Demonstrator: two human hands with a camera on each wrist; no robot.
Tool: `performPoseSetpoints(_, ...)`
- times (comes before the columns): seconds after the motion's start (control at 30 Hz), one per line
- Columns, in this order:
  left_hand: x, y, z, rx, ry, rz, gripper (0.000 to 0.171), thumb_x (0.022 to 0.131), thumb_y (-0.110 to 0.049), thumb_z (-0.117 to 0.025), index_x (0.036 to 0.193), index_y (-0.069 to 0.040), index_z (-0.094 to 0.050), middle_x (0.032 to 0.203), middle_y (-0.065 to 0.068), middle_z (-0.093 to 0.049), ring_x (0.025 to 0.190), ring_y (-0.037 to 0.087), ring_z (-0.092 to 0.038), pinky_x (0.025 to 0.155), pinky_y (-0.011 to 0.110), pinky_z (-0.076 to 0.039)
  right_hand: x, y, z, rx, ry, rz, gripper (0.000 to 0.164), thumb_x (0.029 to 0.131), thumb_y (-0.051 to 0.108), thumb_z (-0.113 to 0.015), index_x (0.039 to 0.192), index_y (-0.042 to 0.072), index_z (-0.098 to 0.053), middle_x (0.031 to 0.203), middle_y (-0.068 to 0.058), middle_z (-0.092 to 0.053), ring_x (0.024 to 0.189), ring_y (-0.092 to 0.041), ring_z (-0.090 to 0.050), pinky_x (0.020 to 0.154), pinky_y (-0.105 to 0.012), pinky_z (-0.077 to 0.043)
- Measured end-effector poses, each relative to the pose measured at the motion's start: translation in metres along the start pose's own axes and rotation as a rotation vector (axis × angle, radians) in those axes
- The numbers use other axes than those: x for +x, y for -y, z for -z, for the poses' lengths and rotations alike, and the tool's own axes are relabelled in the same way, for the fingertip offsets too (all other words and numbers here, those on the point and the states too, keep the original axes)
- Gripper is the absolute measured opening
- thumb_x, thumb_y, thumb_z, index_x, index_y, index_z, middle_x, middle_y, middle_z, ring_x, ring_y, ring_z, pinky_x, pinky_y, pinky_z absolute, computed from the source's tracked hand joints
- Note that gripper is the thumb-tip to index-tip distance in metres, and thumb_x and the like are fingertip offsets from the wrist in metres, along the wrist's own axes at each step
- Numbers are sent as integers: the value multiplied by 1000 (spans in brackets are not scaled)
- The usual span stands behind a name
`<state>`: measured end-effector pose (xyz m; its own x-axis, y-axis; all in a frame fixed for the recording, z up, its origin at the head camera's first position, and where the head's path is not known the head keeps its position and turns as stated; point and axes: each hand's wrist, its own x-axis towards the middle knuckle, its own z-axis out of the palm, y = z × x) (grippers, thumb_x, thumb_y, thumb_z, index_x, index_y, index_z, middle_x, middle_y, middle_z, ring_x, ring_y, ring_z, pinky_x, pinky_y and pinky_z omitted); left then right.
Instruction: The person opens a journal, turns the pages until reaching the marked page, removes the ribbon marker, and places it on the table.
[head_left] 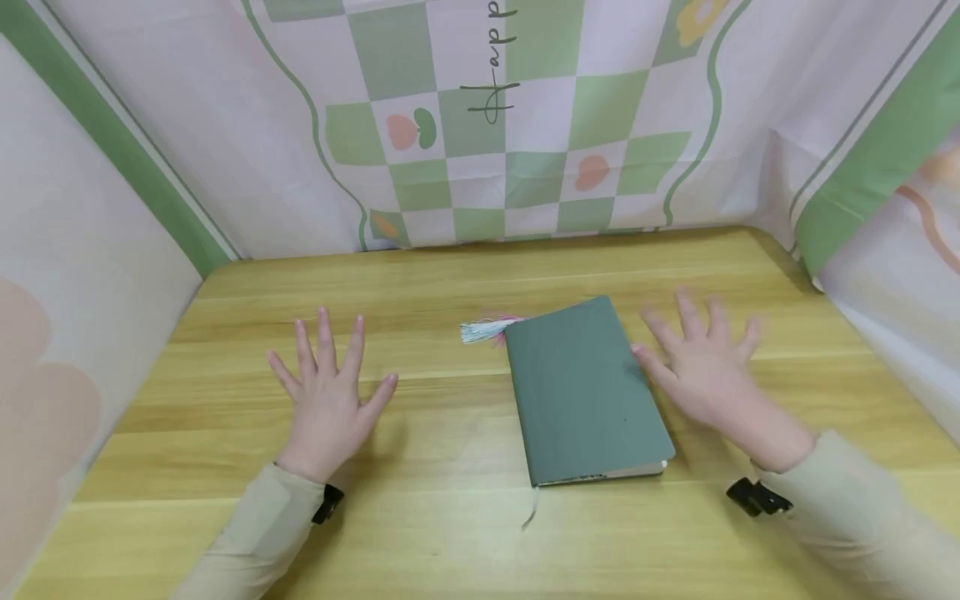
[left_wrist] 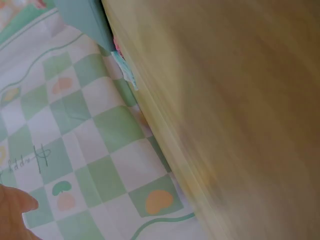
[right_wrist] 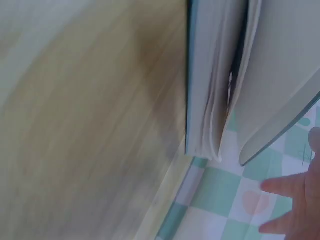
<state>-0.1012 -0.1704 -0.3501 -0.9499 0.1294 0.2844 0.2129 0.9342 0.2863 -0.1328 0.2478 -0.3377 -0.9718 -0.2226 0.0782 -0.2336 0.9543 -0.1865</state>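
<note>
A green-covered notebook [head_left: 588,396] lies on the wooden table, a little right of the middle. From its top left corner comes a pale blue and pink tassel [head_left: 487,330]; a thin ribbon [head_left: 530,510] trails from the bottom. In the right wrist view the notebook's cover [right_wrist: 282,110] stands apart from its pages [right_wrist: 212,100]. My right hand [head_left: 705,379], fingers spread and blurred, is beside the notebook's right edge, the thumb nearest the cover. Left of the notebook, my left hand [head_left: 326,417] has its fingers spread and holds nothing.
The wooden tabletop [head_left: 427,433] extends around the notebook. Behind it hangs a green-and-white checked curtain [head_left: 540,117] with fruit prints, reaching down to the table's back edge. More pale cloth [head_left: 67,250] hangs along the left and right sides. A black strap piece [head_left: 757,497] shows at the right wrist.
</note>
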Motion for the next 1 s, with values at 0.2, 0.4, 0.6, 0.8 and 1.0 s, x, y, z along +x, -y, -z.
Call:
performPoseSetpoints(0.2,-1,-7,1,-99,52,8,76,96,-49,-45,153,-14,-7,154,14,24,139,40,25,102,68,18,-5,13,2,122,88,49,64,102,47,-24,135,-4,-46,149,-34,-15,132,-60,-7,96,-76,5)
performPoseSetpoints(0.4,0,-13,4,-251,100,17,74,97,-41,-47,153,-12,-7,155,18,18,141,40,19,107,66,11,-11,23,5,239,78,102,60,103,39,-31,134,-11,-43,150,-31,-20,135,-54,-8,99,-72,-2)
performPoseSetpoints(0.6,0,-18,8,-536,166,53,65,101,-38,-40,153,-15,-10,159,14,5,144,37,5,109,65,-9,-18,42,10,433,39,255,52,103,26,-35,142,-9,-32,151,-27,-23,137,-49,-17,105,-68,-14)
performPoseSetpoints(0.8,3,-23,10,-844,246,92,55,103,-34,-34,151,-13,-19,157,11,-15,144,30,-15,114,53,-16,-21,64,6,522,100,386,49,104,20,-31,148,0,-22,150,-21,-28,130,-41,-38,101,-61,-32)
performPoseSetpoints(1.0,5,-26,6,-1028,318,124,52,103,-28,-32,149,-6,-22,153,16,-26,141,32,-24,113,50,-23,-17,80,-7,465,226,393,56,104,29,-32,151,5,-13,154,-22,-19,139,-42,-21,108,-60,-23)
